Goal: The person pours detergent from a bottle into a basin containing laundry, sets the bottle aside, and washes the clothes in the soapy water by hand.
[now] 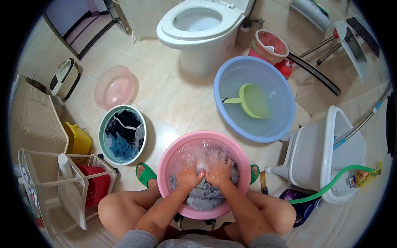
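A pink basin point(163, 159) of sudsy water stands between my knees, with a wet grey cloth point(204, 197) bunched in it. My left hand point(190, 177) reaches into the suds at the cloth's far side. Close beside it, my right hand point(219, 172) is in the same water, the two thumbs nearly meeting. Foam and splashing water cover most of the fingers on both hands, so how they close on the cloth cannot be made out. Some darker fabric shows under the water at the basin's right side.
A teal-rimmed basin point(101, 142) with dark and blue clothes stands ahead left, near a pink bowl point(115, 87). Ahead right, a blue basin point(285, 124) holds water and a green dipper point(248, 101). A toilet point(200, 53), shelf rack point(72, 186), white tub point(310, 161) and green hose point(331, 186) surround me.
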`<state>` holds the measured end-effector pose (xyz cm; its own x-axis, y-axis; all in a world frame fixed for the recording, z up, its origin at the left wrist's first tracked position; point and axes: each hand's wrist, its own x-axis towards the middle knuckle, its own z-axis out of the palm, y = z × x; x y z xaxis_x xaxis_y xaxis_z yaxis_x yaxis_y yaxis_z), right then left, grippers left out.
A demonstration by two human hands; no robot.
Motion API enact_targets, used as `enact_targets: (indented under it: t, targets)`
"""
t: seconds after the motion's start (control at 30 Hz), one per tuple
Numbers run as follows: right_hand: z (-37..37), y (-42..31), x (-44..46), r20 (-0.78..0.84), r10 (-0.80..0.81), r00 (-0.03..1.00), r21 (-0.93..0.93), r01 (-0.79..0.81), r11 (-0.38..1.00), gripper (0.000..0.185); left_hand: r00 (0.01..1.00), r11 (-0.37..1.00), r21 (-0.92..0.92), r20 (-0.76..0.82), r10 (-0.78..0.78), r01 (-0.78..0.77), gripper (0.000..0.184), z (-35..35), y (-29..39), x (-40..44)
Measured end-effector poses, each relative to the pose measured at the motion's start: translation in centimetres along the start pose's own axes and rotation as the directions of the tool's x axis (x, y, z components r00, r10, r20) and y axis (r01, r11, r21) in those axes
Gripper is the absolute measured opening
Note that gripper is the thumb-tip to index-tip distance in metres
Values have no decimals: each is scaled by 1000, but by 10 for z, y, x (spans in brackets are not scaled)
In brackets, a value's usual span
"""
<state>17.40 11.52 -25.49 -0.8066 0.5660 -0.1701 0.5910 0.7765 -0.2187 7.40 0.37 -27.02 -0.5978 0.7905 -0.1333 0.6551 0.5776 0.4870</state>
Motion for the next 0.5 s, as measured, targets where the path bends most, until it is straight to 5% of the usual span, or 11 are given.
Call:
enact_targets:
  t: [0.13, 0.23, 0.3, 0.43, 0.5]
  targets:
    - [-7, 4, 28, 140, 31, 990, 136, -50, 989, 53, 997, 992, 96, 29, 73, -76, 54, 31, -30, 3]
    - [-12, 7, 45, 145, 8, 989, 102, -23, 995, 49, 949, 996, 83, 316, 15, -43, 53, 28, -32, 12]
    - [-10, 7, 54, 229, 38, 973, 62, -54, 997, 48, 921, 934, -108, 239, -309, 341, 38, 20, -19, 21]
    - [-9, 8, 57, 207, 92, 974, 74, -109, 991, 49, 935, 923, -233, 254, -247, 307, 32, 33, -45, 34]
    - [-13, 9, 48, 62, 119, 991, 255, -131, 958, 49, 972, 899, -437, -206, -116, 15, 26, 42, -53, 36]
